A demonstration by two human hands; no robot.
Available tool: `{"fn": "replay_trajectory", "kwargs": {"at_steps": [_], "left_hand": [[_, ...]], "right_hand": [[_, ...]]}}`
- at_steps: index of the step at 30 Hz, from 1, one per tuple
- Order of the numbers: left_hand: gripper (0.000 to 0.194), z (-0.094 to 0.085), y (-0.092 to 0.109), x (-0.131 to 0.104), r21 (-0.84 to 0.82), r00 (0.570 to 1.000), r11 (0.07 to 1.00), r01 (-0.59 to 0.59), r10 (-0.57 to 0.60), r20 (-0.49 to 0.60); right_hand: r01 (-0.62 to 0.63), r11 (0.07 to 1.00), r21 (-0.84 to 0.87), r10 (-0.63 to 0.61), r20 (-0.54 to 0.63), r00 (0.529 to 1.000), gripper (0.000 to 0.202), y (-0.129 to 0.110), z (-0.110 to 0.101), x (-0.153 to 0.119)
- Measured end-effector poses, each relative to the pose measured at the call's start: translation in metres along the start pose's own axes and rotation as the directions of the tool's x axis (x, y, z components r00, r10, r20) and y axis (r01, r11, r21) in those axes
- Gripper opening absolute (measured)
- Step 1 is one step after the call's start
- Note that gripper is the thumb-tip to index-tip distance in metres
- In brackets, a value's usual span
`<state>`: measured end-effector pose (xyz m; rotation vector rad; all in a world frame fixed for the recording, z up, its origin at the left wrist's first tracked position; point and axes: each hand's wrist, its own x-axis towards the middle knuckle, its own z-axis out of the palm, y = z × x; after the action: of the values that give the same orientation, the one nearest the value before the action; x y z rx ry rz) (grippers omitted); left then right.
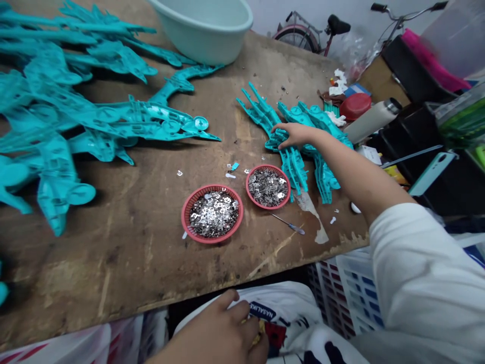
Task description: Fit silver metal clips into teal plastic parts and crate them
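Note:
My right hand [291, 135] reaches over a stack of turquoise plastic parts [295, 164] at the right of the table, its curled fingers on or just above them; whether it grips one cannot be made out. Low in the view, my left hand [237, 323] is near my lap with its fingers bent, and what they hold, if anything, is hidden. Between the hands stand a red basket [183, 215] of shiny small metal pieces and a smaller red basket [248, 192] of darker metal pieces. A small screwdriver [295, 228] lies beside the smaller basket.
A large pile of turquoise parts [76, 111] covers the table's left side. A pale green basin [200, 35] stands at the back. On the right are a bottle [373, 121], a red lid-like object [355, 106] and black bins [409, 146]. Small scraps lie around the baskets.

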<state>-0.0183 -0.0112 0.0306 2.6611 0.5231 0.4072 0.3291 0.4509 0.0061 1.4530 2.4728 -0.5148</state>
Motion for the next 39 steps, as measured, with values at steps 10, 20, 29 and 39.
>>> {"fn": "replay_trajectory", "kwargs": {"at_steps": [10, 20, 29, 39], "left_hand": [[0.025, -0.005, 0.000, 0.002, -0.008, 0.999, 1.000, -0.005, 0.005, 0.032], [0.016, -0.008, 0.002, 0.002, -0.035, 0.997, 0.999, -0.030, 0.033, 0.074], [0.021, -0.010, 0.001, 0.001, -0.046, 0.995, 0.999, -0.005, 0.010, 0.097], [0.026, -0.008, 0.003, 0.000, -0.047, 0.995, 0.999, -0.012, 0.016, 0.095]], "right_hand": [[-0.007, 0.973, -0.230, 0.009, 0.007, 1.000, 0.085, -0.024, -0.015, 0.004], [-0.006, 0.946, -0.324, 0.008, 0.006, 1.000, 0.085, -0.031, -0.008, -0.002], [-0.022, 0.956, -0.291, 0.017, -0.020, 1.000, 0.084, -0.043, 0.005, -0.004], [-0.038, 0.954, -0.299, 0.027, -0.041, 0.999, 0.082, -0.029, 0.004, -0.007]]}}
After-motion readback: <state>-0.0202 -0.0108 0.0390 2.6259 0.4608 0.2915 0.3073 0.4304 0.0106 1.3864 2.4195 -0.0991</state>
